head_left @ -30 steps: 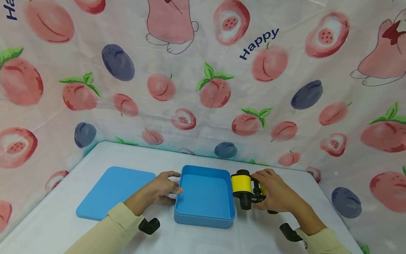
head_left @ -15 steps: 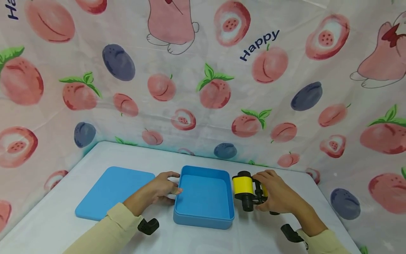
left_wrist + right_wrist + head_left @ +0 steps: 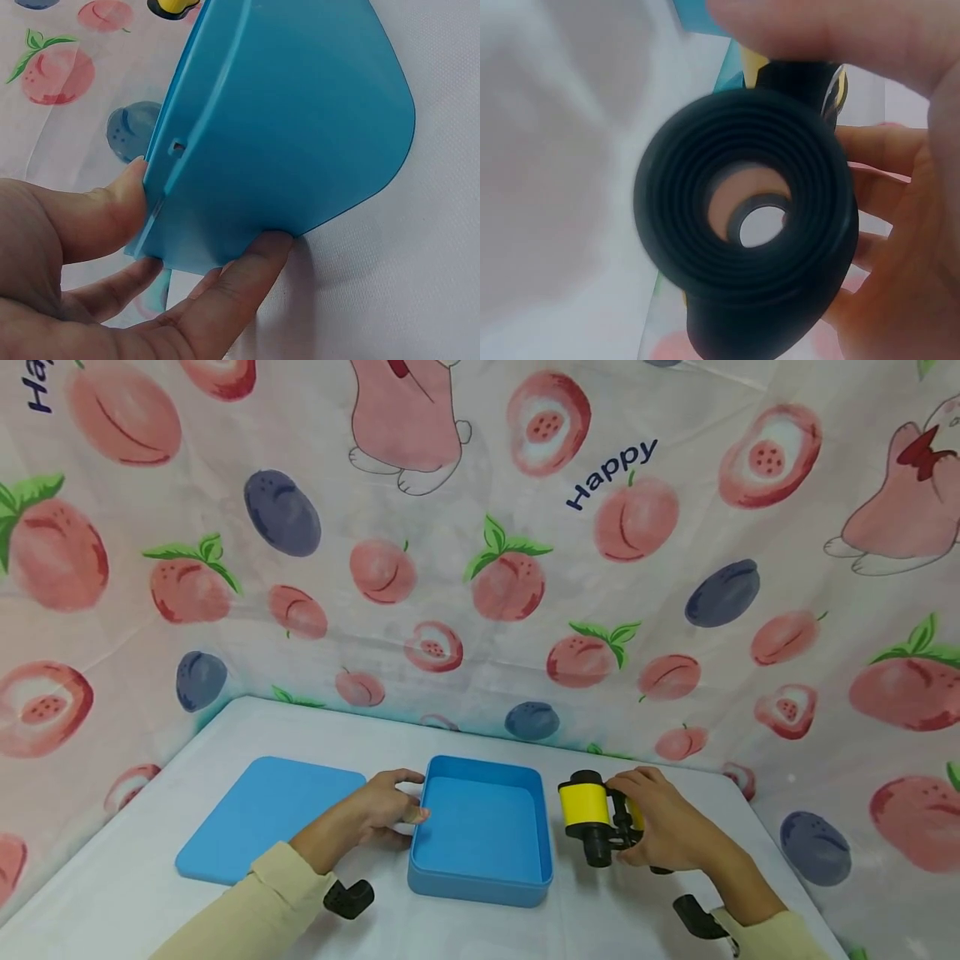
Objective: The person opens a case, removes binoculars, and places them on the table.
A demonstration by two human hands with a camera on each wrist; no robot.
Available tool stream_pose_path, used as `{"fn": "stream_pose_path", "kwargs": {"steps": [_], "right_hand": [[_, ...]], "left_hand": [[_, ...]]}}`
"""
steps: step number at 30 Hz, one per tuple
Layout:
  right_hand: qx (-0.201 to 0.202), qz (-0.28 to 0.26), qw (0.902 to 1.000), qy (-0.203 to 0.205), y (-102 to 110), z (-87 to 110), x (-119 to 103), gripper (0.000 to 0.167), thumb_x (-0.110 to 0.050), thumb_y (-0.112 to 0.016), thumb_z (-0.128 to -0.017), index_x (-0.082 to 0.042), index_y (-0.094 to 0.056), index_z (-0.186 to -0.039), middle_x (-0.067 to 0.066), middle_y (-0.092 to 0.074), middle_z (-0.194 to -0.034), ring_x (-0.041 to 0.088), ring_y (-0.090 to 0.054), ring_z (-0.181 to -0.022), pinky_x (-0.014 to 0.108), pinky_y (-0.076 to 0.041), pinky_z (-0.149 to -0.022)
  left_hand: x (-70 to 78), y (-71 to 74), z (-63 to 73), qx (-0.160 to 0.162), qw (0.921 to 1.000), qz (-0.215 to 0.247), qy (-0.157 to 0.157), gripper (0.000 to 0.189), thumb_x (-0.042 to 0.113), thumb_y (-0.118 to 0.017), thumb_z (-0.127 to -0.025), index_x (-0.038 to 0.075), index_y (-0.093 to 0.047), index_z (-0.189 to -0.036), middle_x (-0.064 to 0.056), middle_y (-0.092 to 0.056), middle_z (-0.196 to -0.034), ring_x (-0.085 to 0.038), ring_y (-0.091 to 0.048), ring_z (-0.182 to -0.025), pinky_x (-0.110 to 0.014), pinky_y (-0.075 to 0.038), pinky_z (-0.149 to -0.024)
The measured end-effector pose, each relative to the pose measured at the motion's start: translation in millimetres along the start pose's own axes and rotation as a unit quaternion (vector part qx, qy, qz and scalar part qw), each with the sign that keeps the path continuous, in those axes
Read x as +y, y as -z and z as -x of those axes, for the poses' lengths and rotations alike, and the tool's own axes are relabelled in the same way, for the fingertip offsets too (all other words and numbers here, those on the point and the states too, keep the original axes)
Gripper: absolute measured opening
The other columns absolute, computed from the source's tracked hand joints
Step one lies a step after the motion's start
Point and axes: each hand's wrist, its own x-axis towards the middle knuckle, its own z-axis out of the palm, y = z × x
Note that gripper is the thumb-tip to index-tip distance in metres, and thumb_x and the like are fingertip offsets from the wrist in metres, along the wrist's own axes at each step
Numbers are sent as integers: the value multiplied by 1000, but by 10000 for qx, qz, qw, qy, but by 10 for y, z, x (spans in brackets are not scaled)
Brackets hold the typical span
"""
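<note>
The open blue box [image 3: 480,888] stands on the white table with bare insides. My left hand [image 3: 381,810] holds its left side; in the left wrist view the thumb [image 3: 105,217] lies at the rim and the fingers [image 3: 232,300] against the outer wall [image 3: 300,127]. Right of the box are yellow-and-black binoculars [image 3: 585,806], gripped by my right hand [image 3: 667,823] round the far barrel. A black eyepiece [image 3: 671,199] fills the right wrist view, with my thumb [image 3: 817,30] above it and the fingers behind. My palm hides most of the far barrel.
A flat blue lid [image 3: 273,810] lies left of the box, partly behind my left forearm. Behind the table hangs a cloth [image 3: 465,693] printed with peaches. Black wrist cameras [image 3: 348,899] are on both wrists.
My right hand has shifted slightly right with the binoculars, widening the gap to the box. My left hand keeps its place on the box.
</note>
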Motion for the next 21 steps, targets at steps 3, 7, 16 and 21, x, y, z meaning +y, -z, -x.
{"fn": "stream_pose_path", "kwargs": {"steps": [3, 7, 16, 21], "right_hand": [[-28, -51, 10000, -59, 3, 21, 16, 93, -35, -99, -59, -7, -60, -139, 14, -60, -143, 39, -45, -133, 69, -51, -102], [-14, -124, 9999, -90, 21, 31, 33, 92, -33, -100, -59, -7, -60, -138, 14, -60, -142, 37, -46, -131, 69, -51, -102], [-21, -192, 9998, -35, 29, 29, 111, 92, -32, -100, -58, -7, -60, -137, 13, -60, -140, 35, -46, -129, 68, -52, -102], [2, -258, 9997, -41, 43, 57, 113, 90, -29, -100, -57, -7, -60, -136, 13, -60, -139, 35, -46, -128, 68, -52, -102]], "left_hand": [[-19, -4, -7, -13, 10000, 33, -20, 64, 1, -71, -96, 3, -43, -154, -32, -53, -148, -48, -62, -124, -63, -59, -90], [-31, -2, -14, 3, 10000, 17, -43, 64, 1, -70, -96, 3, -43, -154, -32, -53, -148, -48, -62, -124, -62, -60, -90], [-36, 12, -22, -25, 10000, 47, 17, 64, 1, -70, -97, 4, -42, -155, -32, -52, -149, -48, -62, -124, -64, -58, -91], [-29, 12, -24, -57, 10000, 37, -3, 65, 2, -70, -96, 4, -42, -155, -33, -51, -149, -49, -63, -123, -63, -59, -91]]}}
